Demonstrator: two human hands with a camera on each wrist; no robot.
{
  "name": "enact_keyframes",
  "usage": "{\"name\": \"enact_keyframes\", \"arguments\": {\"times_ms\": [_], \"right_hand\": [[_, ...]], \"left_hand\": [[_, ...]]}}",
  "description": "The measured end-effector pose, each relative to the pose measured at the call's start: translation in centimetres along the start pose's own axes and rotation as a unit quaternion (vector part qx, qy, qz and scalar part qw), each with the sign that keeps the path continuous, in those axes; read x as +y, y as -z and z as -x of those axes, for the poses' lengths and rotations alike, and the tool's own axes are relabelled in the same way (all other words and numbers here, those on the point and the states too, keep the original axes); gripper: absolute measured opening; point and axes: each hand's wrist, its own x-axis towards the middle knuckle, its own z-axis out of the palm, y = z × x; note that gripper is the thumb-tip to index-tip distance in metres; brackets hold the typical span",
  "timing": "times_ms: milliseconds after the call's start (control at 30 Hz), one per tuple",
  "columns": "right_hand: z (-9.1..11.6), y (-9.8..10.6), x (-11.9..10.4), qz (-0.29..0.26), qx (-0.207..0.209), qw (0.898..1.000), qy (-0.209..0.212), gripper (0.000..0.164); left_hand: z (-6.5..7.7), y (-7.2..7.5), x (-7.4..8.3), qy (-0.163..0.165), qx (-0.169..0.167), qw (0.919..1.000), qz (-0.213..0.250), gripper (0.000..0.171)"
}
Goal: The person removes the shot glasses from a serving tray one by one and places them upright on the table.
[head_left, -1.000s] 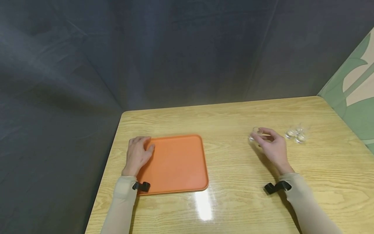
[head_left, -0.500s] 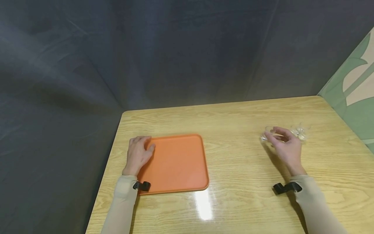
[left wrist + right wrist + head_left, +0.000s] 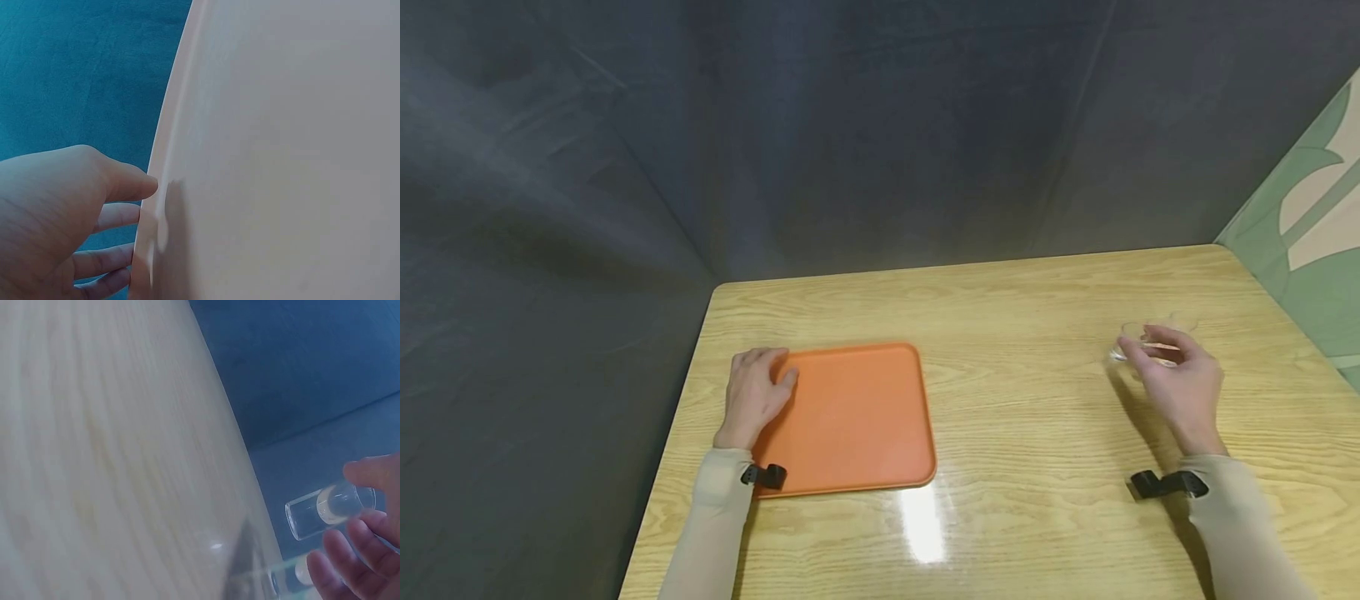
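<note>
My left hand [image 3: 752, 396] is at the left edge of an orange rectangular tray [image 3: 850, 425]. Its thumb lies over the tray rim [image 3: 164, 181] in the left wrist view, and the fingers reach the outer edge, where their tips are hidden. On the right, my right hand [image 3: 1180, 379] pinches a small clear glass [image 3: 1131, 335] between thumb and fingers. That glass is tilted across the right wrist view, its thumb near one end. Another clear glass [image 3: 289, 578] shows below it, partly behind the fingers. In the head view the hand covers most of the glasses behind it.
A light wood-grain table [image 3: 1000, 400] carries everything. Dark fabric [image 3: 880, 142] hangs along its back and left side. A green and beige patterned surface [image 3: 1315, 200] borders the far right. A bright light reflection [image 3: 922, 525] lies below the tray.
My right hand has moved to the right with the glass, and now stands in front of the group of glasses that showed before. My left hand and the tray have stayed in place.
</note>
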Motion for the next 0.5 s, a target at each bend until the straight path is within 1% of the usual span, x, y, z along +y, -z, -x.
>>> {"name": "enact_keyframes", "arguments": {"times_ms": [200, 333, 500], "right_hand": [[-0.3, 1.3, 0.5, 0.009, 0.028, 0.999, -0.034, 0.045], [-0.3, 1.8, 0.8, 0.029, 0.044, 0.998, -0.036, 0.05], [-0.3, 2.4, 1.0, 0.041, 0.048, 0.997, -0.047, 0.053]], "left_hand": [[0.0, 0.0, 0.0, 0.003, -0.003, 1.0, -0.002, 0.045], [0.0, 0.1, 0.1, 0.005, -0.006, 1.0, -0.002, 0.045], [0.0, 0.1, 0.1, 0.006, -0.008, 0.9999, -0.001, 0.045]]}}
